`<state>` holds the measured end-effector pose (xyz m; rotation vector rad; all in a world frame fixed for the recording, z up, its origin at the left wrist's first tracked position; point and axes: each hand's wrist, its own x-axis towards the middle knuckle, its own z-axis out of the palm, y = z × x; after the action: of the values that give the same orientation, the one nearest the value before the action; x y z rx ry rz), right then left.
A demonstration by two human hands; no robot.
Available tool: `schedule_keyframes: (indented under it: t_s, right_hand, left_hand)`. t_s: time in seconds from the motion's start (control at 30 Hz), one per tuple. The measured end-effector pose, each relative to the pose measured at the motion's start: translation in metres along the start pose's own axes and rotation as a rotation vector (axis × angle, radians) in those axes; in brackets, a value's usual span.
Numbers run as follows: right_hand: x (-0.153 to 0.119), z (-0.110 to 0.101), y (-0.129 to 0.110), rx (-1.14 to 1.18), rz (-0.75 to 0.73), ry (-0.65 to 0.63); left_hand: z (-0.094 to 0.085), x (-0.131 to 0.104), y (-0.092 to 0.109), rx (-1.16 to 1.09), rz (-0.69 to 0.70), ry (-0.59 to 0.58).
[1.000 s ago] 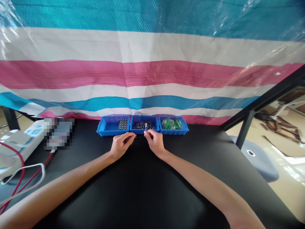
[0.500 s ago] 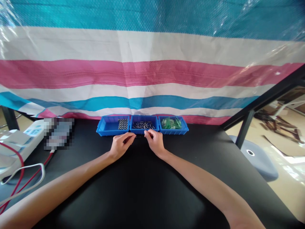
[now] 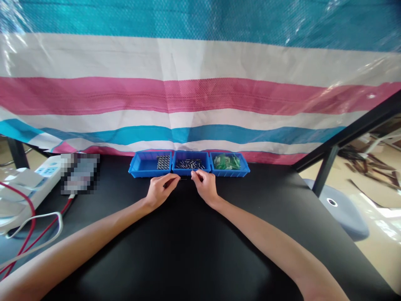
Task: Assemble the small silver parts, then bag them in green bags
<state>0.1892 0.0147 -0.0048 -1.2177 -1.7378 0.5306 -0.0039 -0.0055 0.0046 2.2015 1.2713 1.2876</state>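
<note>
My left hand (image 3: 159, 191) is closed in a pinch at the front of the blue bins, and a thin, dark, needle-like piece (image 3: 183, 179) sticks out from its fingertips to the right. My right hand (image 3: 205, 187) pinches at the front edge of the middle blue bin (image 3: 191, 171). A tiny shiny bit shows at its fingertips, too small to name. In the middle bin lie many small metal pins (image 3: 190, 163). The left blue bin (image 3: 144, 167) has rows of round metal pieces (image 3: 163, 162) on its right side. Green and clear small parts (image 3: 226, 161) fill the right blue bin (image 3: 230, 172).
A white power strip (image 3: 37, 184) with red and white cables and a blurred-out device (image 3: 82, 172) occupies the left of the black table (image 3: 181, 251). Behind the bins hangs a striped plastic sheet (image 3: 194, 96). A grey stool (image 3: 343, 211) stands beyond the right edge.
The view has shifted slightly, so everything sits a little further right. Both hands keep almost the same pose at the bins.
</note>
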Motion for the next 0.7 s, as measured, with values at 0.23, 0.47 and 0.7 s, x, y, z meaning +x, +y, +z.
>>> schedule_keyframes:
  t_s: [0.23, 0.47, 0.7]
  right_hand:
    - [-0.0009, -0.0003, -0.0008, -0.002, -0.031, 0.012]
    - [0.0004, 0.0002, 0.0004, -0.018, -0.022, 0.021]
    - [-0.0002, 0.0, 0.0003, -0.023, -0.032, 0.018]
  left_hand:
    - [0.0004, -0.0009, -0.0014, 0.002, 0.006, -0.003]
    - [-0.0011, 0.0, -0.0005, 0.006, 0.005, -0.004]
    - [-0.0009, 0.0, 0.0003, 0.009, 0.006, -0.01]
